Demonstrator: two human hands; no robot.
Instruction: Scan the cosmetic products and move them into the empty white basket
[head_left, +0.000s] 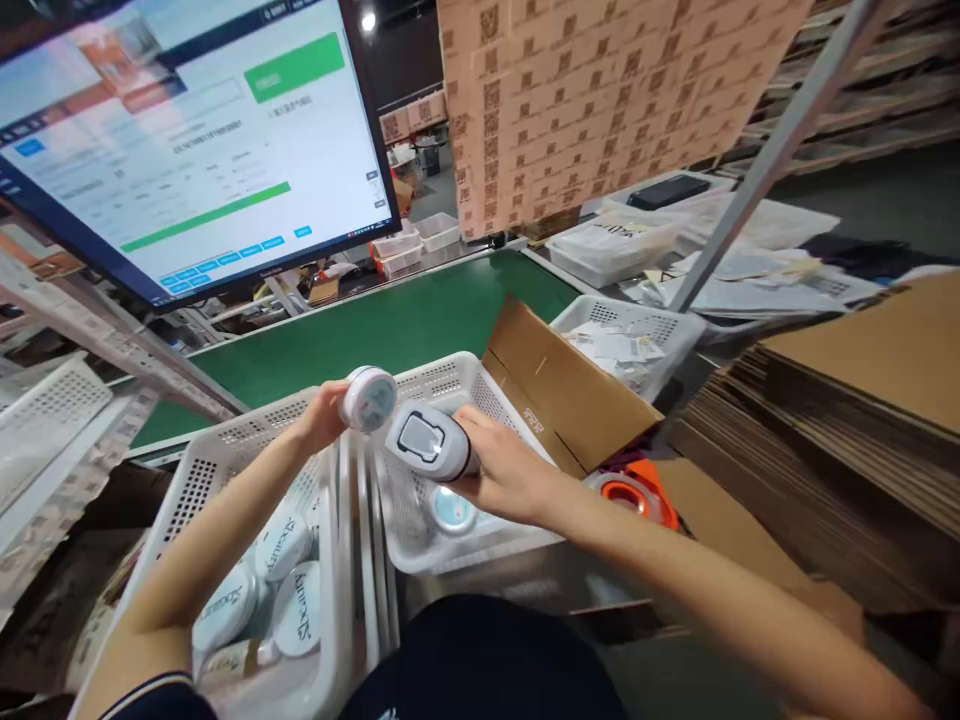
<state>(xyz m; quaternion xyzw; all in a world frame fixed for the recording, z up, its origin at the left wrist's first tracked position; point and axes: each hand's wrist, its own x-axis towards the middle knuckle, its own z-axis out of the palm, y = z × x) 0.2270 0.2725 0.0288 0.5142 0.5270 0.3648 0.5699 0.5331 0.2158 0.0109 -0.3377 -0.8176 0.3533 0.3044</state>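
Observation:
My left hand [321, 415] is closed round a small round white jar [368, 398], held up with its labelled base turned toward the scanner. My right hand [504, 470] grips a white handheld barcode scanner [430, 440], its head a few centimetres from the jar. Both hover above two white perforated baskets. The left basket [202, 475] holds several white round jars [289, 600] printed "Beauty". A single jar [452, 509] lies in the right basket [442, 385].
A big monitor [187, 140] hangs at upper left above a green conveyor belt [390, 325]. An open cardboard box [562, 385] and an orange tape dispenser [634, 493] sit to the right. Flat cartons [847, 430] are stacked far right; another paper-filled basket [637, 335] sits behind.

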